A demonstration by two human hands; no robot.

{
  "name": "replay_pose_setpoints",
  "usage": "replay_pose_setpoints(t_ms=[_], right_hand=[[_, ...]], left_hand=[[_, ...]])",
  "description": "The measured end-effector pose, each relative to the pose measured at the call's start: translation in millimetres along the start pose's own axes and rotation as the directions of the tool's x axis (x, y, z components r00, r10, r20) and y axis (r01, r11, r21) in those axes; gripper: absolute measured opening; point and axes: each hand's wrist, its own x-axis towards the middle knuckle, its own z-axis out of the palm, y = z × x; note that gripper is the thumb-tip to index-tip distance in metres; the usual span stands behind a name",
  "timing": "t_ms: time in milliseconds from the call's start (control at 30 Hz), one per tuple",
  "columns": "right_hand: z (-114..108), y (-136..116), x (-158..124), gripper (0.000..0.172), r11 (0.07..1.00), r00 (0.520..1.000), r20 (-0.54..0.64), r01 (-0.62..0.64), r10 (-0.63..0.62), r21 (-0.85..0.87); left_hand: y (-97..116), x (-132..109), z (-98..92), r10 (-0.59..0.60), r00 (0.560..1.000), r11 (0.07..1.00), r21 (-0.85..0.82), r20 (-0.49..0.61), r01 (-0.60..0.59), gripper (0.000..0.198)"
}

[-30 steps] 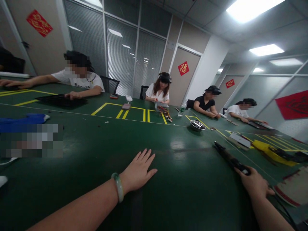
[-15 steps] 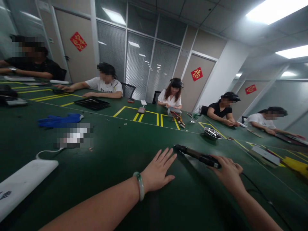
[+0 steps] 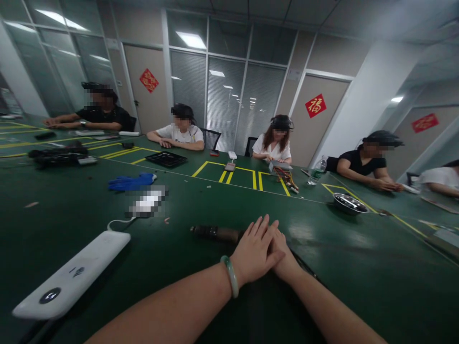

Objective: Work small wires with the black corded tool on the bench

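A dark, pen-shaped electric screwdriver (image 3: 218,233) lies across the green table (image 3: 172,286), its tip pointing left. My left hand (image 3: 255,251), with a green and white bangle on its wrist, is open with its fingers stretched out over the tool's rear part, overlapping my right hand. My right hand (image 3: 285,258) is closed at the screwdriver's rear end; most of its fingers are hidden behind my left hand. A black cord (image 3: 304,265) runs from beneath my right hand toward the lower right.
To the left are a white power bank (image 3: 82,272), a cabled phone-like device (image 3: 147,200) and a blue glove (image 3: 131,181). A black tray (image 3: 167,159), a metal bowl (image 3: 349,203) and a water bottle (image 3: 317,170) stand farther off. Several people sit across the table.
The screwdriver has come leftward with my right hand, and its rear end now lies under my hands. My hands have met and overlap. The view has turned left.
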Motion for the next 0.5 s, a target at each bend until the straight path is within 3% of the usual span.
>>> replay_pose_setpoints(t_ms=[100, 233, 367, 500], right_hand=[[-24, 1, -26, 0.053, 0.986, 0.993, -0.084, -0.093, 0.082, -0.140], [-47, 9, -74, 0.038, 0.936, 0.966, -0.148, -0.246, 0.213, -0.252], [-60, 22, -98, 0.016, 0.934, 0.948, -0.008, -0.316, 0.319, -0.168], [-76, 50, -89, 0.019, 0.945, 0.942, 0.075, -0.325, 0.328, -0.044]], left_hand=[[-4, 1, 2.1, 0.004, 1.000, 1.000, 0.006, 0.007, -0.004, 0.073], [-9, 4, 8.7, 0.042, 0.998, 0.998, 0.051, 0.041, -0.045, 0.057], [-15, 8, 14.4, 0.048, 0.996, 0.995, 0.084, 0.077, -0.055, 0.036], [-14, 10, 10.7, 0.079, 0.991, 0.994, 0.067, 0.104, -0.087, 0.031]])
